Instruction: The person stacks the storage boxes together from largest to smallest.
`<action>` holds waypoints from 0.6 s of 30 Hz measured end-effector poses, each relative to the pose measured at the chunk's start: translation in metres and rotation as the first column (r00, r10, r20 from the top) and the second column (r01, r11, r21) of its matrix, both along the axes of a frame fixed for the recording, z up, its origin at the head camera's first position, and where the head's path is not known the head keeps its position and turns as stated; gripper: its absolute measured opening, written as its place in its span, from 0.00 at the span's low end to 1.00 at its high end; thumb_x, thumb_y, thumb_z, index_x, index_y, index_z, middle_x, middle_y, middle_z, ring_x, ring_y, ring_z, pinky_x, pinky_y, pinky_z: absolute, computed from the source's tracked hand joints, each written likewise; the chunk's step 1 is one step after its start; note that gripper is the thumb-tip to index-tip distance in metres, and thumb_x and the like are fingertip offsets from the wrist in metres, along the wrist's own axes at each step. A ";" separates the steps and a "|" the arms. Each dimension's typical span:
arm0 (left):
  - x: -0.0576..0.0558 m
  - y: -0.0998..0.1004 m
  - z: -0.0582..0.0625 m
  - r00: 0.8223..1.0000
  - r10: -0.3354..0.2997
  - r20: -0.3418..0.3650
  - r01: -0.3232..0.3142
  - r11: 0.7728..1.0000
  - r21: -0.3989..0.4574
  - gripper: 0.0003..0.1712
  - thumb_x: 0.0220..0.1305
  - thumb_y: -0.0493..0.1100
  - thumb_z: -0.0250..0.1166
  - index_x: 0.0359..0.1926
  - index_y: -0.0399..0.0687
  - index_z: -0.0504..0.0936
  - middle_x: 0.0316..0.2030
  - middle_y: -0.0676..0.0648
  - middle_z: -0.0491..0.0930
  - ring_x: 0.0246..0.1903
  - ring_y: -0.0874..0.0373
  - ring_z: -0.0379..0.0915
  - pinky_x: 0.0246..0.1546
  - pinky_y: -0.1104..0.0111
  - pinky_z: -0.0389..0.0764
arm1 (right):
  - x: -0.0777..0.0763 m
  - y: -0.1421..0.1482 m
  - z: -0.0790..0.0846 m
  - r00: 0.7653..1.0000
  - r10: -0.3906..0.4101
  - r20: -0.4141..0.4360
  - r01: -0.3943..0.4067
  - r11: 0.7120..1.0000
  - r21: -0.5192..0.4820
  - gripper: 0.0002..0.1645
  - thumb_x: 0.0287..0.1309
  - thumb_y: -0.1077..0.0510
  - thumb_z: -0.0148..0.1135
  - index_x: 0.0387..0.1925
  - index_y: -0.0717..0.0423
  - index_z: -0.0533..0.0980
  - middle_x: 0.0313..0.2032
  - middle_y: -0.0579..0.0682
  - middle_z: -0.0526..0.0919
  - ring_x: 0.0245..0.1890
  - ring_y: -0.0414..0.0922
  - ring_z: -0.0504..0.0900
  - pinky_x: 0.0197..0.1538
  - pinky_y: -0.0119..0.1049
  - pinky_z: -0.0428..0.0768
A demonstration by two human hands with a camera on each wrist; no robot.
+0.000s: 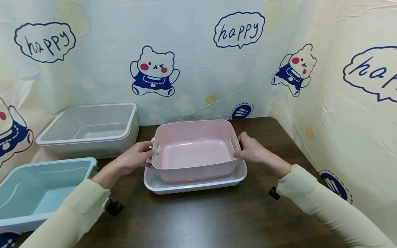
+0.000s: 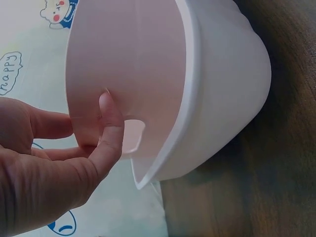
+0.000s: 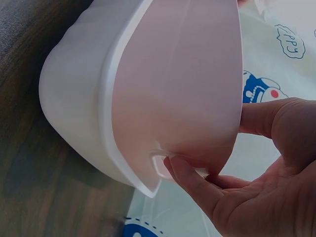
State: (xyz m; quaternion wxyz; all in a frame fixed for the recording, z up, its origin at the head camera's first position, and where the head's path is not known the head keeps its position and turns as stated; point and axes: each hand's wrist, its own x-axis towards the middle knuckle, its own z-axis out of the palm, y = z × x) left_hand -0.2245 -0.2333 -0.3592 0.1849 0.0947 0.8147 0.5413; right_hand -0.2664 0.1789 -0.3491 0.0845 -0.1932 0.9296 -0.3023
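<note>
A pink plastic basin (image 1: 195, 151) with handle slots sits partly inside a white basin (image 1: 195, 187) on the brown table. My left hand (image 1: 138, 156) pinches the pink basin's left end beside its slot; in the left wrist view the thumb lies near the handle hole and other fingers are on the far side of the wall. At the opposite end my right hand (image 1: 252, 148) grips the rim, and the right wrist view has a fingertip at the slot. The pink basin's lower part is hidden by the white basin (image 2: 222, 84) in both wrist views.
At the back left stands a grey-white rectangular tub (image 1: 90, 148). In front of it is a light teal tub (image 1: 46, 186), close to my left forearm. A printed cloth (image 1: 198, 75) hangs behind the dark wooden table (image 1: 192, 220) and along its sides.
</note>
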 end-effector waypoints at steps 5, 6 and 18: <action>-0.001 0.000 -0.002 1.000 -0.002 0.000 0.002 1.000 -0.002 0.26 0.78 0.35 0.49 0.71 0.25 0.60 0.52 0.31 0.77 0.45 0.52 0.79 0.44 0.57 0.86 | -0.001 0.001 -0.003 1.000 0.002 -0.006 -0.002 1.000 -0.007 0.27 0.54 0.62 0.70 0.48 0.70 0.65 0.42 0.63 0.81 0.40 0.53 0.82 0.44 0.44 0.83; -0.001 0.000 -0.002 1.000 -0.002 0.000 0.002 1.000 -0.002 0.27 0.78 0.35 0.49 0.71 0.25 0.59 0.52 0.31 0.77 0.45 0.52 0.79 0.44 0.57 0.86 | -0.001 0.001 -0.004 1.000 0.002 -0.005 -0.002 1.000 -0.006 0.27 0.54 0.62 0.70 0.48 0.70 0.65 0.42 0.63 0.81 0.40 0.53 0.82 0.44 0.44 0.83; -0.001 0.001 -0.005 1.000 0.003 0.002 -0.003 1.000 0.001 0.27 0.78 0.34 0.47 0.72 0.26 0.58 0.53 0.30 0.77 0.45 0.51 0.79 0.45 0.56 0.86 | -0.002 0.000 -0.005 1.000 -0.002 -0.007 0.002 1.000 -0.001 0.27 0.54 0.62 0.70 0.48 0.70 0.66 0.43 0.64 0.80 0.41 0.53 0.82 0.45 0.45 0.83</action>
